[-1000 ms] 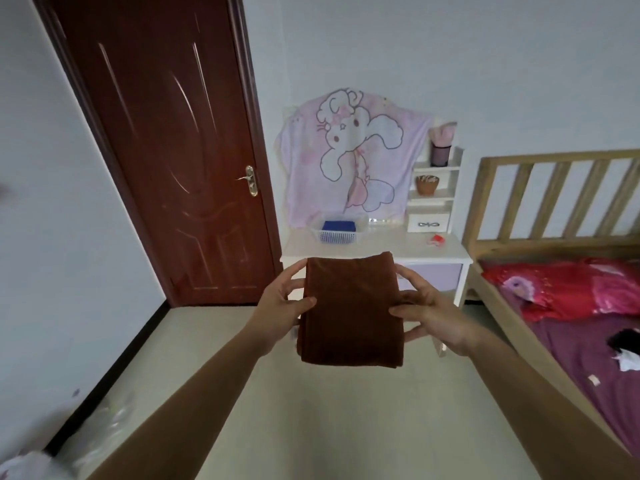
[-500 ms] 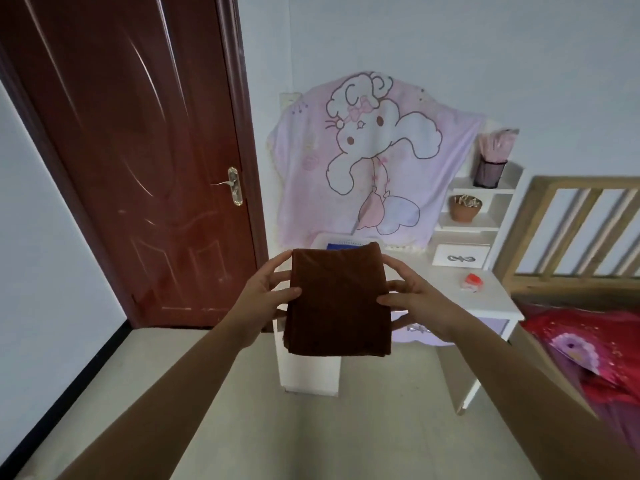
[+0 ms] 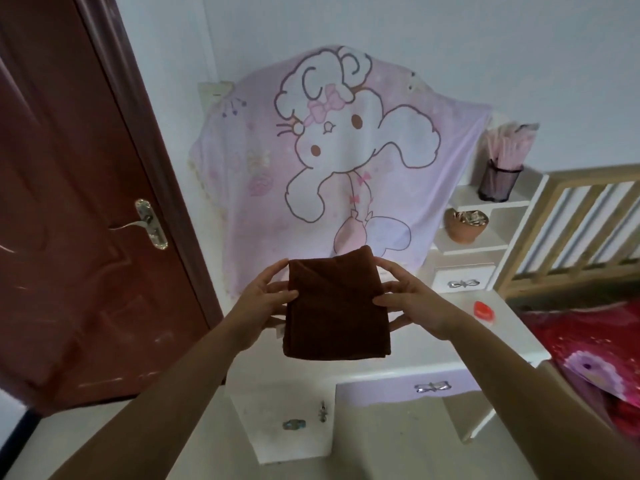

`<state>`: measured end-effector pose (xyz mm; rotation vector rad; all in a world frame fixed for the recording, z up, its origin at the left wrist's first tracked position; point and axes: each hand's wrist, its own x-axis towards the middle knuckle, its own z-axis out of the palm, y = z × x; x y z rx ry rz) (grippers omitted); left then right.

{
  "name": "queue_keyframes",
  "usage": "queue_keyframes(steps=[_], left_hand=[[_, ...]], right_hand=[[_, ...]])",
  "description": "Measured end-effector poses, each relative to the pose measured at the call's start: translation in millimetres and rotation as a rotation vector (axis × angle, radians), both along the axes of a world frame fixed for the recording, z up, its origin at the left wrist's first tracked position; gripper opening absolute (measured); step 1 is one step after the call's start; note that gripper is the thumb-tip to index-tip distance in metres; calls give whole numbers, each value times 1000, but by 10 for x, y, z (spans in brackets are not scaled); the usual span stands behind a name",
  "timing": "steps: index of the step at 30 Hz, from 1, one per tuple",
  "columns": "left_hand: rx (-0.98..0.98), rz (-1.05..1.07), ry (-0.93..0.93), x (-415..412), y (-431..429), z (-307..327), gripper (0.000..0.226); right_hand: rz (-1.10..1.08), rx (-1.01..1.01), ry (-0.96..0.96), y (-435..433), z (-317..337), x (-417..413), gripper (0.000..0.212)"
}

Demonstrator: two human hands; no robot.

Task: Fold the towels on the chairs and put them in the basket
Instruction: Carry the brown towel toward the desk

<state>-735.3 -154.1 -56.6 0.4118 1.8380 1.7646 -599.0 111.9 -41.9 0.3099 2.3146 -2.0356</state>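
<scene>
A folded dark brown towel [image 3: 336,310] is held flat in the air between both hands, above the white dressing table [image 3: 450,355]. My left hand [image 3: 266,299] grips its left edge, thumb on top. On the opposite edge my right hand [image 3: 412,303] does the same. The basket is hidden behind the towel in this view. No chair is in view.
A pink cartoon blanket [image 3: 343,161] hangs over the back of the table. Small shelves on the right carry a pen holder [image 3: 498,183] and a brown bowl [image 3: 465,225]. A red object [image 3: 483,310] lies on the tabletop. Dark red door [image 3: 69,202] at left, wooden bed [image 3: 585,237] at right.
I have come much closer to the dressing table, holding the folded towel the same way. The towel now covers the basket that showed on the tabletop a second ago.
</scene>
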Motion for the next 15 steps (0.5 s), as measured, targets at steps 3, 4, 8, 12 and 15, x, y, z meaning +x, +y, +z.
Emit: queue_keyframes(steps=[3,4,8,12,15], left_hand=[[-35,15,-8,-538,284,-234,63],[-50,20,-14,-711,378,-303,64],[-144,56,-81,-1257,685,-588,67],[-224,104,-154,-1792,883,-969,67],[-300,106,-221,-2079,947,-1302,67]], right_hand=[[0,-25,-33,285,-285,-560,69],[3,-44,-49,384,-391,-751,68],[19,-103,-164,700,-797,-1398,68],[-1,-151,-302,887,-1216,-2027,67],[-15,-173,-423,884,-1550,-2356,71]])
